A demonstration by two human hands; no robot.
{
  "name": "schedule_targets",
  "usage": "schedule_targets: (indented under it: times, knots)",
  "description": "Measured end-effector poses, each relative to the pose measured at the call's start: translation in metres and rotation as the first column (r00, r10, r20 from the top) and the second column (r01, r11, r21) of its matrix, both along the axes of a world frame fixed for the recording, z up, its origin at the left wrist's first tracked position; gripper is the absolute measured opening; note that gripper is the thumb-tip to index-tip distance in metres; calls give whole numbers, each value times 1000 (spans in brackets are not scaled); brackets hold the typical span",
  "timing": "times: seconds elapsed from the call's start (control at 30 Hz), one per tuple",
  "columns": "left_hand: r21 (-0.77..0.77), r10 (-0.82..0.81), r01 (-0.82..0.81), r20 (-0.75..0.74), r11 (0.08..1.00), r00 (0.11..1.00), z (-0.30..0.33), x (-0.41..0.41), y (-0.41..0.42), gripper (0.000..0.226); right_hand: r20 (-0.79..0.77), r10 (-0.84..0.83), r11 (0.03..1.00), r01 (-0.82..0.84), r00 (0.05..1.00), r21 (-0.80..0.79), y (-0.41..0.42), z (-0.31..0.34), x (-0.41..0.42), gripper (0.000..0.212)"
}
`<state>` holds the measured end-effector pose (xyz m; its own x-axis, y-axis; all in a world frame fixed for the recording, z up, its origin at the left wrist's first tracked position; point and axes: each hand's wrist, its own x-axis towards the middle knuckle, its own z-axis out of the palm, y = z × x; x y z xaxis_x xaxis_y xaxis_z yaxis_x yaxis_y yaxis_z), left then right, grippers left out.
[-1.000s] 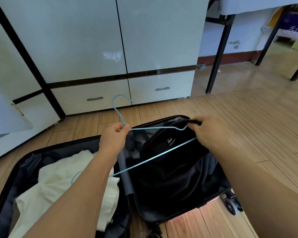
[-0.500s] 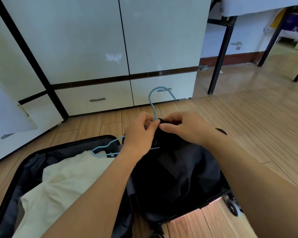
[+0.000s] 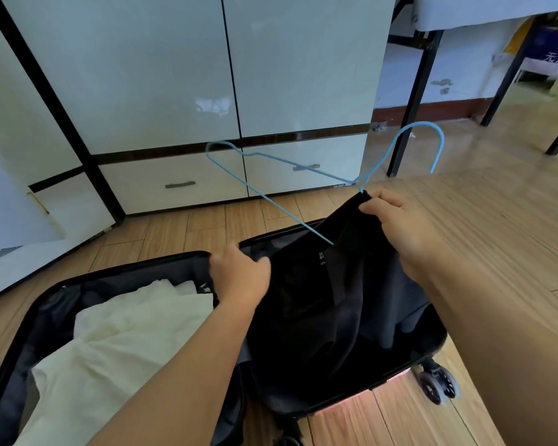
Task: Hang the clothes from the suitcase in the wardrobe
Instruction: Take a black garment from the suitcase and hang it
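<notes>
Right hand pinches the black fabric garment at the thin light-blue wire hanger's neck. Hook points up-right of those fingers, long axis running up-left. Left hand grips the garment's other edge.

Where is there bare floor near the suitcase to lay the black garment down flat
Bare wooden floor lies right of the suitcase, toward the black frame legs. A narrower strip runs between the suitcase and the wardrobe drawers. The suitcase itself is crowded: white clothes left, black garment right.
</notes>
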<state>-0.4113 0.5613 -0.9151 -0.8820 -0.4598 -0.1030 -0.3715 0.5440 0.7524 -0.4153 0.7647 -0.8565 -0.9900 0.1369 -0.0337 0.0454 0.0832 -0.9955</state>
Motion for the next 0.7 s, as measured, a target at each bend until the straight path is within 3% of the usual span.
schedule_targets:
  times: [0.1, 0.17, 0.3, 0.37, 0.4, 0.47, 0.5, 0.53, 0.63, 0.7]
  knots:
    - [197, -109, 75, 167, 978, 980, -24, 2, 12, 76, -24, 38, 989, -41, 999, -140, -5, 2, 2, 22]
    - [184, -140, 101, 214, 978, 967, -36, 3, 17, 70, -63, 63, 982, -73, 996, -173, -9, 4, 3, 31]
    - [-92, -194, 228, 282, 969, 940, -56, 4, 12, 18, -142, 79, 992, -92, 987, -82, -10, 2, 1, 40]
    - [32, -107, 102, 272, 994, 956, -64, -1, 4, 12, -185, 54, 997, -44, 981, 59, -4, -2, 0, 45]
    - [272, -17, -54, 254, 961, 967, -63, -4, -1, 18, -204, 38, 988, -7, 978, 152, -1, -4, 0, 45]
    - [705, 110, -272, 266, 655, 958, -58, -11, -11, 26, -232, 35, 936, 50, 972, 349, 4, -8, 3, 46]
    - [802, 124, -305, 282, 514, 951, -52, -14, -16, 27, -228, 49, 908, 52, 972, 415, 5, -10, 5, 53]
    - [835, 137, -320, 290, 447, 947, -46, -16, -21, 29, -208, 64, 891, 38, 976, 453, 5, -12, 7, 62]
    - [865, 139, -302, 268, 401, 953, -31, -22, -32, 31, -149, 78, 851, 12, 986, 525, 2, -17, 9, 60]
    - [866, 91, -252, 236, 431, 967, -23, -23, -36, 25, -124, 39, 850, 32, 991, 525, 0, -20, 8, 56]
